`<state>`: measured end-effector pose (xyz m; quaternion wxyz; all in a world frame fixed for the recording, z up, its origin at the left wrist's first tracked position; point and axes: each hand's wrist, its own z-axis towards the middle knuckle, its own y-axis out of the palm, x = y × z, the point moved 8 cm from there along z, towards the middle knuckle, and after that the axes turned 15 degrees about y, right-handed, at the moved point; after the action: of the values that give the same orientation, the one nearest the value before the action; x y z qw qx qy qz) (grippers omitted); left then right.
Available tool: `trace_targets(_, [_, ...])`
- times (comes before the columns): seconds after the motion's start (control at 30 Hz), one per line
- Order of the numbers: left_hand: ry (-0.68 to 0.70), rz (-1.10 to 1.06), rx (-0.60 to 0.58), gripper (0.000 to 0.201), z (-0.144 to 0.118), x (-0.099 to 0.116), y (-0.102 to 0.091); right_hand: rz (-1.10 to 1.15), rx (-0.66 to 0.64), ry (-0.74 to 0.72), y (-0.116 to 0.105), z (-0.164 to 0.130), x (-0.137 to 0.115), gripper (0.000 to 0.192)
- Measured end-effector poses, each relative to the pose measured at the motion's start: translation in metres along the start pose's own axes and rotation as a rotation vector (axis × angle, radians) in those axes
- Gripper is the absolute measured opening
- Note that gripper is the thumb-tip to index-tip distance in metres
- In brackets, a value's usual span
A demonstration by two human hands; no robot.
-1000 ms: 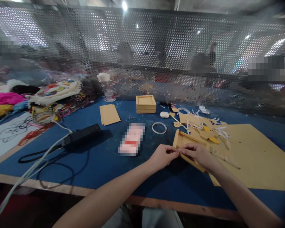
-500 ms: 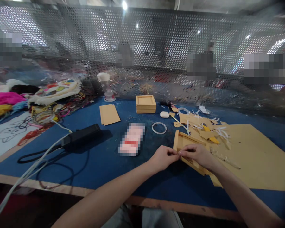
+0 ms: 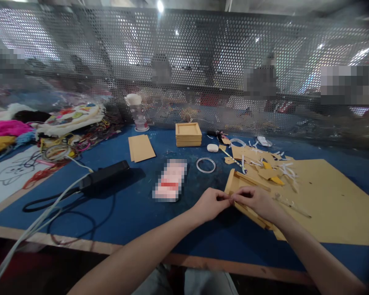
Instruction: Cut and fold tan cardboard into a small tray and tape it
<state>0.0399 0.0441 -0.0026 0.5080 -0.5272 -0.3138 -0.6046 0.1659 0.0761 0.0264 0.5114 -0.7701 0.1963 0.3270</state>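
A shallow wooden frame (image 3: 233,179) lies tilted at an angle near the table's front right, partly hidden by my right hand. At its near left edge my left hand (image 3: 211,203) pinches thumb and forefinger together. My right hand (image 3: 260,202) reaches over the frame, and its pinched fingertips meet those of the left. Whatever sits between the fingertips is too small to make out. To the right, a large sheet of brown card (image 3: 335,205) reaches under the frame's side.
Brown and white scraps (image 3: 264,159) litter the card's far side. Behind the hands are a tape ring (image 3: 206,165), white earphone case (image 3: 212,148), blurred phone (image 3: 171,180) and stacked frames (image 3: 188,135). A black power strip (image 3: 104,178) with cables and colourful yarn (image 3: 10,129) occupy the left.
Both hands keep their pinch at the same place on the frame. The frame's right part has shifted very slightly under the right hand.
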Motion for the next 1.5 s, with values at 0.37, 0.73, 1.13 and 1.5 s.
trace_targets(0.37, [0.049,0.093,-0.061,0.033,-0.001,-0.004,0.004,-0.185,0.005,-0.069,0.001,-0.007,-0.012,0.026])
trace_targets(0.73, [0.046,0.036,-0.057,0.034,0.001,-0.002,0.004,-0.090,0.035,-0.021,-0.001,-0.007,-0.010,0.025])
trace_targets(1.13, [0.089,0.000,-0.054,0.029,0.001,0.006,0.004,-0.006,-0.013,-0.005,-0.002,0.001,0.001,0.023])
trace_targets(1.5, [0.085,0.003,-0.068,0.029,0.000,0.003,0.005,-0.011,-0.016,0.011,-0.001,-0.002,-0.002,0.027])
